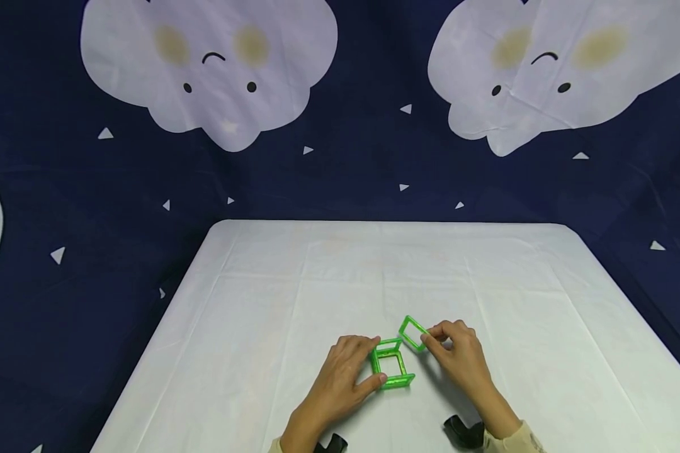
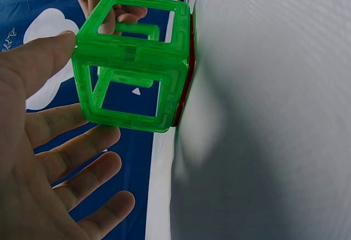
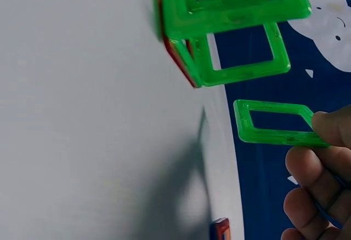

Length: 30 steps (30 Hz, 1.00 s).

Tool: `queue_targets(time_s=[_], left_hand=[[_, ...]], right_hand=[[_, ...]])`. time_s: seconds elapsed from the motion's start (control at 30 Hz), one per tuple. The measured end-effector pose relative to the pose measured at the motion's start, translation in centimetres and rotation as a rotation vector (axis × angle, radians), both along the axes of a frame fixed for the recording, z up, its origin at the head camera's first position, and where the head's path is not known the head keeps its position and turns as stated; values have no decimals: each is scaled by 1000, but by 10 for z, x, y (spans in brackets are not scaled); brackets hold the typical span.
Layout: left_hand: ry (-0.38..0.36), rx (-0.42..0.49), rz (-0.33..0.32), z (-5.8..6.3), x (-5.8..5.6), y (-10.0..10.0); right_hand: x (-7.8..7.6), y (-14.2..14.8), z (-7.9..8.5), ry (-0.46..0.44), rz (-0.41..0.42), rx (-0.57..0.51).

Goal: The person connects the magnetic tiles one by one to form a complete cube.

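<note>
A partly built box of green see-through magnetic tiles (image 1: 389, 382) stands on the white table, its tiles square and open in the middle. My left hand (image 1: 340, 379) holds it from the left, thumb at the near corner and index finger at the far one. The other left fingers spread loosely in the left wrist view. A red tile (image 2: 191, 67) shows along the box's table side. To the box's right, my right hand (image 1: 460, 352) pinches a single green square magnetic tile (image 1: 403, 325) between thumb and fingers. That tile is raised above the table, tilted and apart from the box.
The white table (image 1: 294, 277) stretches away behind the hands. A dark blue cloth (image 1: 351, 163) with white clouds hangs beyond it. A small red-orange thing (image 3: 221, 229) shows at the bottom of the right wrist view. Black wrist pieces (image 1: 463, 433) sit near both sleeves.
</note>
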<state>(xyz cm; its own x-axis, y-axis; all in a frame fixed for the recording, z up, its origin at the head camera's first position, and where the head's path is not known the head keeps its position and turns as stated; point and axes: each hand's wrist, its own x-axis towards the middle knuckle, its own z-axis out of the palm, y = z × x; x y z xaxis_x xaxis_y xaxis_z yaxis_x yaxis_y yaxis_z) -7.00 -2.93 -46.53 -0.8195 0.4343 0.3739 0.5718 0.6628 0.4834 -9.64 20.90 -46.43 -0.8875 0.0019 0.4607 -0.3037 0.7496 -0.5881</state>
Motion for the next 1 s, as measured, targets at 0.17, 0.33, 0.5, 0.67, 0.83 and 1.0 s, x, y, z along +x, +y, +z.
queue_targets(time_s=[0.17,0.33,0.5,0.67,0.83,1.0], left_hand=[[-29,8,4,1,0,0],[-48,6,7,3,0,1],[-53,7,6,3,1,0],[-49,3,8,3,1,0],[-48,7,8,3,0,0],[-55,10,6,3,1,0]], right_hand=[[7,-1,-3,-46,-14,-10],[13,-2,-4,-77,-28,-2],[17,-1,-6,-57,-44,28],[21,-3,-8,-68,-48,38],[23,-4,-8,-74,-43,39],[23,-4,-9,-66,-48,43]])
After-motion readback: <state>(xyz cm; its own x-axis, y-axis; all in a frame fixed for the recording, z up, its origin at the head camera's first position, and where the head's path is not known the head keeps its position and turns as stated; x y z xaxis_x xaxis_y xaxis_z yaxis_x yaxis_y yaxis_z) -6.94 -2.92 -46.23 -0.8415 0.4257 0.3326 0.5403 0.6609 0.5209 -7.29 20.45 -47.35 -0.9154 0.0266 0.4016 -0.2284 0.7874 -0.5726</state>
